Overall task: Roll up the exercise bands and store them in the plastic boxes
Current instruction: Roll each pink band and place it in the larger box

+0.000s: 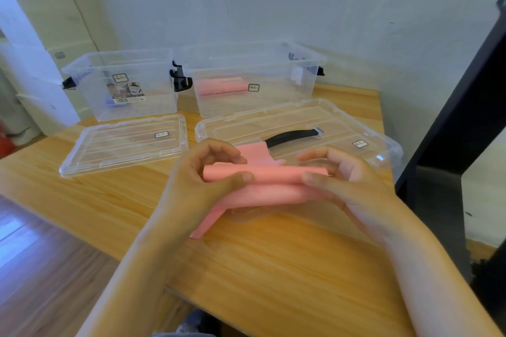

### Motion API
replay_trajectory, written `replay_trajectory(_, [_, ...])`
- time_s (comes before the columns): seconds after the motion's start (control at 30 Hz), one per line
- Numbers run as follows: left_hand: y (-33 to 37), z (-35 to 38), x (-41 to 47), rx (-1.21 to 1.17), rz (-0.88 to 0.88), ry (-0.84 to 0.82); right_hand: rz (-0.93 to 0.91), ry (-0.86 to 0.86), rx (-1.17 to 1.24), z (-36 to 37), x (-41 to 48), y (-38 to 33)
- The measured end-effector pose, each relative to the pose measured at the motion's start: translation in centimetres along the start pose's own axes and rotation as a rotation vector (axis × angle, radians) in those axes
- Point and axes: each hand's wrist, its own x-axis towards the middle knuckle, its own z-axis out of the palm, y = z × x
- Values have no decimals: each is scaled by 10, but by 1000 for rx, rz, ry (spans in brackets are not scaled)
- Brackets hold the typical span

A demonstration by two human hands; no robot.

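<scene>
Bare left hand [202, 172] and right hand [353, 180], thumbnails short; behind the fingers [315, 156], both forearms bare as far as shows

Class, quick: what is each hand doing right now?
Left hand: grips the left end of the pink band.
Right hand: grips the band's right end.
</scene>
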Motion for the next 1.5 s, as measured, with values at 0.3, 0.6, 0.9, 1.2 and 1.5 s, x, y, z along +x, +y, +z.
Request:
replay_trajectory(0.3, [-1,3,-1,19,-94,-65,-122,94,-10,1,-2,-2])
replay_trajectory(0.6, [-1,-1,1,48,50,-18,-46,78,24,2,2,4])
replay_trajectory(0.9, [4,1,-2,44,-51,-83,-195,80,55,2,0,-1])
replay_trajectory(1.2, [-1,-3,0,35,29,-3,-89,82,21,2,2,6])
replay_trajectory(1.5, [-1,0,0,18,-30,-61,-156,68,78,0,1,1])
